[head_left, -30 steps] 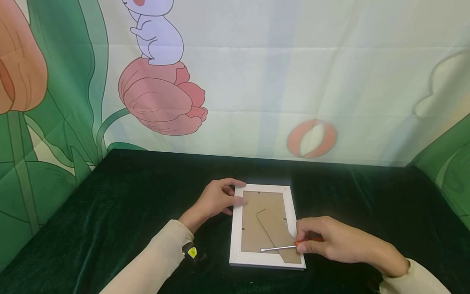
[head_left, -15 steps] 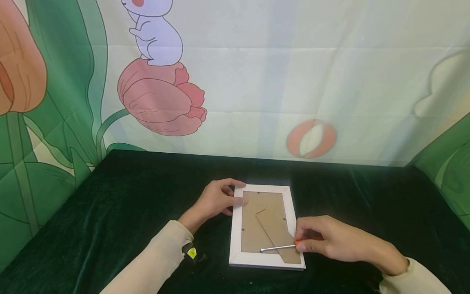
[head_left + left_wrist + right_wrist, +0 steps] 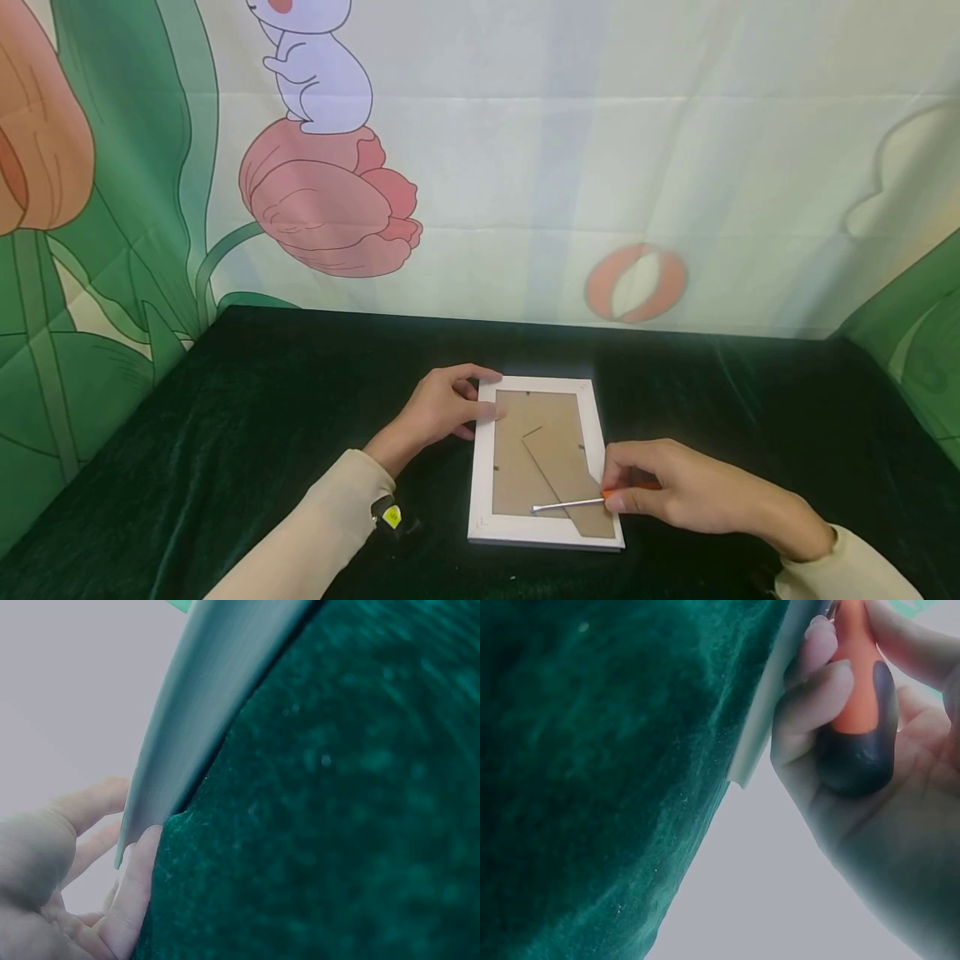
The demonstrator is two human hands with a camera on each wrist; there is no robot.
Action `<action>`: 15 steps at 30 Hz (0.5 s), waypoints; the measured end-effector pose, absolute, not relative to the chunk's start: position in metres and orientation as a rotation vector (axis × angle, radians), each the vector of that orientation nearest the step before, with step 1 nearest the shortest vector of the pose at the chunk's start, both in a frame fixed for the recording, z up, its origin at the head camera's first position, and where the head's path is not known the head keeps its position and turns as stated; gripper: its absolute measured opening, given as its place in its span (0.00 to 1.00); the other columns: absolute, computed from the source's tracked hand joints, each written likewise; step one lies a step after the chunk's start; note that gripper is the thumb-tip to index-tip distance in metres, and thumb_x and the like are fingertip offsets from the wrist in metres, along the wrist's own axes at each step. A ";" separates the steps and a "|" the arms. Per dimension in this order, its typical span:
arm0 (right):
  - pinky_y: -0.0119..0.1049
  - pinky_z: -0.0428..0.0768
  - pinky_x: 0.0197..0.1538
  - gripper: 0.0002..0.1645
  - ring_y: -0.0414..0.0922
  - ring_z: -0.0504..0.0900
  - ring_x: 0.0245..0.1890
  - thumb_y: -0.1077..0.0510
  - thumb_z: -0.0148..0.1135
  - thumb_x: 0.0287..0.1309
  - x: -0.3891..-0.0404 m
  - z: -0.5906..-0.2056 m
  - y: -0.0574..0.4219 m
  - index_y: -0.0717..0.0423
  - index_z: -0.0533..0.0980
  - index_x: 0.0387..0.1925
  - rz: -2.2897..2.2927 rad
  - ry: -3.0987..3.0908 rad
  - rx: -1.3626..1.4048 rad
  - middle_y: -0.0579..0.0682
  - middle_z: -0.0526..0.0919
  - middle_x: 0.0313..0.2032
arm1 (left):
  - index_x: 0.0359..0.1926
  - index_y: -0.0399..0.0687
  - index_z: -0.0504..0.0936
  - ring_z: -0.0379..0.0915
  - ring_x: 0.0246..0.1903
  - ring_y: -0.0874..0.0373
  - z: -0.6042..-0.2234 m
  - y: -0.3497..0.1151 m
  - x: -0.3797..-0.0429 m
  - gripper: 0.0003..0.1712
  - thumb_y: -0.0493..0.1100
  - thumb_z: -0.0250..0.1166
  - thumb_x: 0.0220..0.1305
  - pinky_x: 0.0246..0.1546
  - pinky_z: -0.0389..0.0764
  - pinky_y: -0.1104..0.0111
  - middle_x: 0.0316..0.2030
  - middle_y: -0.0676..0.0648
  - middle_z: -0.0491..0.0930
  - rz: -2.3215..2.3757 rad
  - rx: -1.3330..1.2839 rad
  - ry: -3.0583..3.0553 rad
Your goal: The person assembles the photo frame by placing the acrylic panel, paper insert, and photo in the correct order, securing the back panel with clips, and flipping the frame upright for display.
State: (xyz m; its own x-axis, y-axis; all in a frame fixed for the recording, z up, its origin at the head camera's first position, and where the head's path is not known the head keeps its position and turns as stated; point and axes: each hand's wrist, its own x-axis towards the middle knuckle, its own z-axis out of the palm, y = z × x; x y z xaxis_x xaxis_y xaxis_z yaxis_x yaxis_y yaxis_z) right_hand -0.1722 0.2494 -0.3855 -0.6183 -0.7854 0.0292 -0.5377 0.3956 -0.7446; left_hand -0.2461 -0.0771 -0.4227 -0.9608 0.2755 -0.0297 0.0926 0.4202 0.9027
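A white picture frame (image 3: 483, 492) lies back side up on the dark cloth, its brown backing board (image 3: 517, 475) showing. A brown easel leg (image 3: 561, 467) slants across that board, and small dark tabs (image 3: 496, 468) sit along the board's edges. My left hand (image 3: 442, 404) grips the frame's upper left side, thumb on the white border, other fingers at the edge and under it. In my right hand (image 3: 678, 487) is a screwdriver (image 3: 567, 505) with an orange and black handle (image 3: 859, 697). Its metal tip meets the backing near the lower border.
Dark green velvet cloth (image 3: 300, 392) covers the table. Behind its far edge hangs a pale curtain (image 3: 480, 167) printed with tulips and a rabbit. Beside the left sleeve is a small black object with a yellow label (image 3: 390, 515).
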 end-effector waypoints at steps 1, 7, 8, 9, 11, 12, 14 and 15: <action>0.32 0.83 0.37 0.06 0.37 0.82 0.37 0.51 0.69 0.71 -0.172 -0.386 0.250 0.44 0.80 0.44 -1.065 2.329 -1.149 0.38 0.83 0.39 | 0.62 0.50 0.86 0.85 0.34 0.49 -0.423 -0.077 -0.246 0.28 0.43 0.81 0.61 0.32 0.90 0.62 0.41 0.42 0.79 1.571 0.328 2.497; 0.33 0.84 0.38 0.05 0.38 0.83 0.38 0.54 0.70 0.71 -0.172 -0.386 0.250 0.46 0.81 0.44 -1.070 2.322 -1.146 0.42 0.84 0.41 | 0.62 0.50 0.86 0.85 0.34 0.50 -0.423 -0.077 -0.246 0.28 0.43 0.81 0.61 0.32 0.90 0.62 0.40 0.42 0.79 1.572 0.335 2.498; 0.33 0.84 0.38 0.06 0.38 0.83 0.38 0.54 0.70 0.70 -0.172 -0.386 0.250 0.46 0.81 0.44 -1.068 2.322 -1.145 0.43 0.84 0.41 | 0.62 0.50 0.86 0.84 0.34 0.50 -0.423 -0.077 -0.246 0.28 0.43 0.81 0.61 0.32 0.90 0.62 0.40 0.42 0.79 1.573 0.335 2.497; 0.33 0.84 0.38 0.06 0.38 0.83 0.38 0.55 0.71 0.70 -0.172 -0.386 0.250 0.47 0.81 0.44 -1.067 2.322 -1.144 0.44 0.84 0.41 | 0.62 0.50 0.86 0.84 0.34 0.50 -0.423 -0.077 -0.247 0.28 0.43 0.81 0.61 0.32 0.90 0.62 0.40 0.42 0.79 1.572 0.336 2.498; 0.33 0.84 0.39 0.06 0.38 0.83 0.39 0.56 0.71 0.70 -0.172 -0.385 0.249 0.46 0.81 0.44 -1.065 2.319 -1.140 0.46 0.85 0.42 | 0.61 0.50 0.86 0.84 0.34 0.50 -0.424 -0.077 -0.247 0.28 0.43 0.81 0.61 0.32 0.90 0.62 0.40 0.42 0.79 1.571 0.338 2.501; 0.33 0.84 0.39 0.06 0.38 0.83 0.39 0.56 0.71 0.70 -0.172 -0.385 0.249 0.46 0.81 0.44 -1.065 2.317 -1.140 0.46 0.85 0.42 | 0.61 0.50 0.86 0.84 0.34 0.50 -0.424 -0.077 -0.247 0.28 0.43 0.81 0.61 0.32 0.90 0.62 0.40 0.42 0.79 1.571 0.338 2.501; 0.33 0.84 0.39 0.06 0.38 0.83 0.39 0.55 0.71 0.70 -0.171 -0.384 0.249 0.46 0.81 0.44 -1.066 2.312 -1.137 0.46 0.85 0.42 | 0.61 0.50 0.86 0.84 0.34 0.50 -0.424 -0.077 -0.247 0.28 0.43 0.81 0.61 0.32 0.90 0.63 0.40 0.42 0.79 1.569 0.339 2.504; 0.33 0.84 0.39 0.05 0.38 0.83 0.39 0.55 0.71 0.70 -0.171 -0.384 0.249 0.46 0.81 0.44 -1.067 2.310 -1.136 0.46 0.85 0.42 | 0.61 0.50 0.86 0.84 0.34 0.50 -0.424 -0.077 -0.247 0.28 0.43 0.81 0.61 0.31 0.90 0.63 0.40 0.42 0.80 1.568 0.339 2.505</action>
